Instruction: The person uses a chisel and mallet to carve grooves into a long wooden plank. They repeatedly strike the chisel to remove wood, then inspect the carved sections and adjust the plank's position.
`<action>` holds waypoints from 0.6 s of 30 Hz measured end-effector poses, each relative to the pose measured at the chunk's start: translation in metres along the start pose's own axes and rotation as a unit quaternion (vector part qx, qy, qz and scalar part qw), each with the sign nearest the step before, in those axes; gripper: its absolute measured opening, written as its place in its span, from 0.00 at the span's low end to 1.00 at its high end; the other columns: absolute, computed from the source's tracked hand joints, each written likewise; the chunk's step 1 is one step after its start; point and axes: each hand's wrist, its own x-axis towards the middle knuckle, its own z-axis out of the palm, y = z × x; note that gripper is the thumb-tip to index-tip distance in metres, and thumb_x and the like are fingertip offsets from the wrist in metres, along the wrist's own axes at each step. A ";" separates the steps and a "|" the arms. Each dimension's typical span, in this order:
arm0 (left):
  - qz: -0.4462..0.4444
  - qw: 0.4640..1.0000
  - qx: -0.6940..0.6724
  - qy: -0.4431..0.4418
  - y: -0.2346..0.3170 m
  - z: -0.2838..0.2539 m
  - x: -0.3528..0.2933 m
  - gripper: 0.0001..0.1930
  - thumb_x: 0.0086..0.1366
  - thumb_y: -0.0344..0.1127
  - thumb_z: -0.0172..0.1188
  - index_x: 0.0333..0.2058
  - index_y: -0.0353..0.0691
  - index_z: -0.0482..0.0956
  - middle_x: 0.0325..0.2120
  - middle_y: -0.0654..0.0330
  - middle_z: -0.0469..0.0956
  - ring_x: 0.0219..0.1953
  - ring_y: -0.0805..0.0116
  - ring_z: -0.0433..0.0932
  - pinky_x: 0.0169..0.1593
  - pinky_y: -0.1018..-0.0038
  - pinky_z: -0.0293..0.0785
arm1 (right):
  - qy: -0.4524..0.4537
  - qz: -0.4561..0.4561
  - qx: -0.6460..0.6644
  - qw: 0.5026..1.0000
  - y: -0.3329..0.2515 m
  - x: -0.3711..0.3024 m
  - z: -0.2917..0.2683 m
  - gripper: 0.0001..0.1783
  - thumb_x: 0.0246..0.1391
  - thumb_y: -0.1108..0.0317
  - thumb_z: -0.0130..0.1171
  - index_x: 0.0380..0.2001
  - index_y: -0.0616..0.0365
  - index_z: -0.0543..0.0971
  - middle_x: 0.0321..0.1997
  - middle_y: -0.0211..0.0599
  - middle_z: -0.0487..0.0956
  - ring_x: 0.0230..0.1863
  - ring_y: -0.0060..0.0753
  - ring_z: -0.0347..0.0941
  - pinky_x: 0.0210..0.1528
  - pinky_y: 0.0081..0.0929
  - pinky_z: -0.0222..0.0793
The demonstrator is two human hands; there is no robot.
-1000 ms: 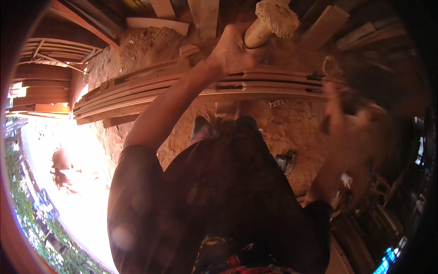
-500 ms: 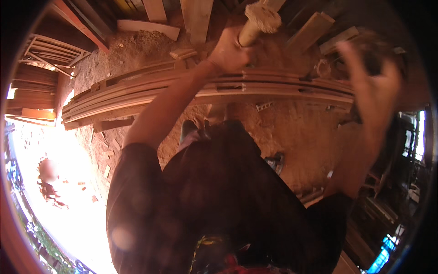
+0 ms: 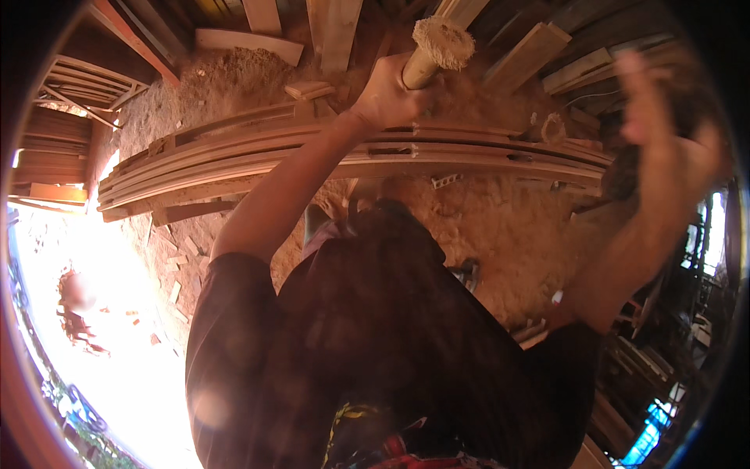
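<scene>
The wooden handle (image 3: pixel 443 43) is tan, the planks (image 3: pixel 205 167) reddish-brown.

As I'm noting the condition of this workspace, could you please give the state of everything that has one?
Left hand: closed around the wooden handle
Wooden handle: gripped, its end frayed
Right hand: motion-blurred, grip unclear
Timber beams: lying side by side, slots cut
Wood offcuts: scattered on the ground

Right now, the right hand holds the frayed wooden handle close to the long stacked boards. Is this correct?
Not quite: the wrong part is which hand. The current head view shows the left hand holding the frayed wooden handle, close to the long stacked boards.
</scene>
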 end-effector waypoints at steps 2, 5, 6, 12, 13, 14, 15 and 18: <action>-0.024 1.000 -0.012 -0.013 0.003 0.001 -0.001 0.10 0.66 0.34 0.68 0.41 0.35 0.83 0.25 0.61 0.82 0.28 0.75 0.79 0.34 0.70 0.78 | 0.046 -0.005 0.147 0.988 0.009 0.004 -0.001 0.17 0.57 0.56 0.77 0.41 0.58 0.88 0.38 0.38 0.89 0.36 0.23 0.83 0.40 0.27 0.79; -0.005 1.000 -0.005 -0.001 -0.003 0.000 0.001 0.09 0.66 0.34 0.68 0.40 0.35 0.83 0.25 0.61 0.83 0.28 0.75 0.79 0.34 0.70 0.78 | -0.089 -0.060 0.011 0.994 0.038 -0.032 0.083 0.20 0.55 0.63 0.74 0.47 0.63 0.85 0.41 0.48 0.89 0.42 0.42 0.86 0.46 0.36 0.80; 0.007 1.000 -0.008 0.012 -0.006 -0.001 -0.002 0.09 0.66 0.33 0.68 0.40 0.35 0.83 0.26 0.62 0.83 0.28 0.75 0.79 0.34 0.71 0.78 | -0.157 -0.058 -0.023 0.986 0.038 -0.033 0.087 0.22 0.54 0.64 0.74 0.48 0.66 0.84 0.42 0.53 0.88 0.45 0.50 0.86 0.49 0.40 0.80; -0.021 1.000 0.001 -0.003 -0.001 -0.004 -0.008 0.11 0.65 0.33 0.69 0.43 0.34 0.83 0.28 0.61 0.85 0.30 0.76 0.82 0.34 0.72 0.80 | -0.339 0.110 0.043 0.933 0.125 -0.057 0.101 0.26 0.53 0.64 0.74 0.52 0.68 0.81 0.37 0.52 0.87 0.36 0.46 0.86 0.39 0.39 0.80; -0.027 0.999 0.015 -0.010 -0.003 -0.004 -0.006 0.11 0.65 0.33 0.69 0.43 0.33 0.83 0.28 0.61 0.85 0.30 0.76 0.82 0.33 0.72 0.80 | -0.382 0.241 0.070 0.889 0.137 -0.074 0.111 0.27 0.53 0.65 0.74 0.53 0.67 0.81 0.35 0.48 0.86 0.32 0.38 0.85 0.34 0.37 0.80; -0.028 1.000 0.006 -0.008 -0.003 0.000 -0.010 0.12 0.65 0.33 0.70 0.43 0.34 0.83 0.28 0.62 0.85 0.30 0.77 0.82 0.33 0.73 0.80 | -0.410 0.251 0.057 0.875 0.158 -0.090 0.123 0.28 0.53 0.65 0.74 0.54 0.67 0.81 0.37 0.46 0.85 0.29 0.32 0.82 0.29 0.34 0.78; -0.024 1.000 -0.006 -0.006 -0.003 0.003 -0.010 0.12 0.65 0.34 0.71 0.44 0.34 0.84 0.28 0.62 0.84 0.29 0.77 0.82 0.33 0.73 0.80 | -0.433 0.258 0.042 0.862 0.178 -0.100 0.134 0.28 0.52 0.65 0.74 0.55 0.66 0.80 0.40 0.44 0.84 0.25 0.25 0.79 0.25 0.32 0.76; -0.042 0.999 -0.011 0.002 0.000 -0.004 -0.006 0.13 0.65 0.34 0.72 0.44 0.34 0.84 0.28 0.63 0.84 0.29 0.78 0.81 0.33 0.73 0.80 | -0.478 0.255 0.068 0.838 0.226 -0.131 0.149 0.33 0.53 0.63 0.74 0.60 0.66 0.78 0.51 0.51 0.84 0.36 0.35 0.85 0.36 0.37 0.81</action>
